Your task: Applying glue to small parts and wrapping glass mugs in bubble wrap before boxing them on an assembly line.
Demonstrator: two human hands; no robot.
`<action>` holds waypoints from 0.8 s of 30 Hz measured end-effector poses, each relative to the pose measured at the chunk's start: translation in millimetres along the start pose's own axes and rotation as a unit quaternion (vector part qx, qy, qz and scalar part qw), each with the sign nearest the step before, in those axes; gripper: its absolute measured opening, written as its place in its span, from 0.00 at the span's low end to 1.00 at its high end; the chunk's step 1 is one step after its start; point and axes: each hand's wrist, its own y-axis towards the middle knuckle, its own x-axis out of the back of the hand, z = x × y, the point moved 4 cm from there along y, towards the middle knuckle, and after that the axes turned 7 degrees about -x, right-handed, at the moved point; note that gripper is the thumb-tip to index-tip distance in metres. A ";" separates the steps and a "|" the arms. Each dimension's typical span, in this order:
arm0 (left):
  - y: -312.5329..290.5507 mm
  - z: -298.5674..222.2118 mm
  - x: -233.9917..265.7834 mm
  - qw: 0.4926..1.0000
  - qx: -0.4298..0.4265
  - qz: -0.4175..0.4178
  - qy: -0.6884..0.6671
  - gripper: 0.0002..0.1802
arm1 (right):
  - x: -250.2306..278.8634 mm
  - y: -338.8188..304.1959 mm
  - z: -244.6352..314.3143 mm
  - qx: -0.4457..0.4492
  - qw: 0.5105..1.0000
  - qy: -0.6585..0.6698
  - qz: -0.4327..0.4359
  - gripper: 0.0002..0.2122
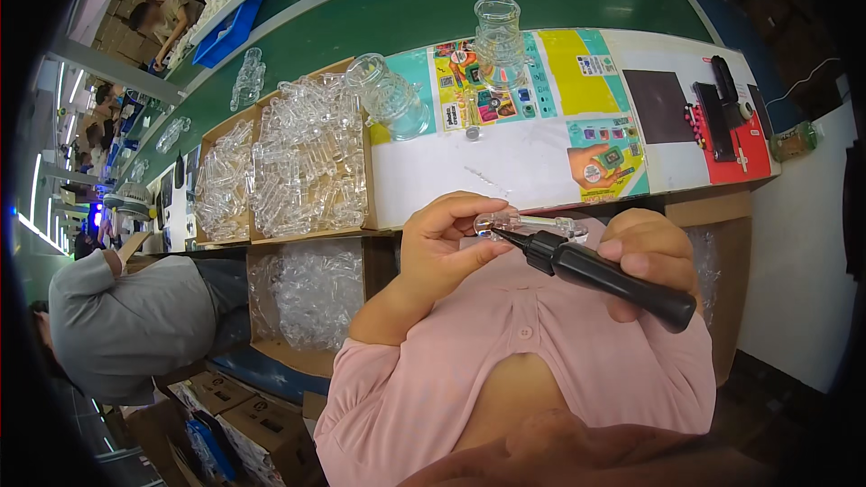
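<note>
One clear piece (544,223), probably light, stiff and slippery, is before the pink top (523,316), its rounded end pinched by the left hand (442,242), likely best held by its edges, while the right hand (657,248) grips a black bottle (609,278), nozzle (512,237) toward it

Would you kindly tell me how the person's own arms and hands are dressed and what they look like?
The left sleeve and right sleeve are plain pale pink, loose and creased; the left one stops short of the wrist. The left grip and right grip are bare hands, without gloves. No ring or watch shows.
</note>
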 end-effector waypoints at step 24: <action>0.7 -11.3 7.3 0.934 -0.168 -0.034 0.312 0.21 | -29.6 -7.9 9.1 0.259 0.950 -0.168 0.047 0.17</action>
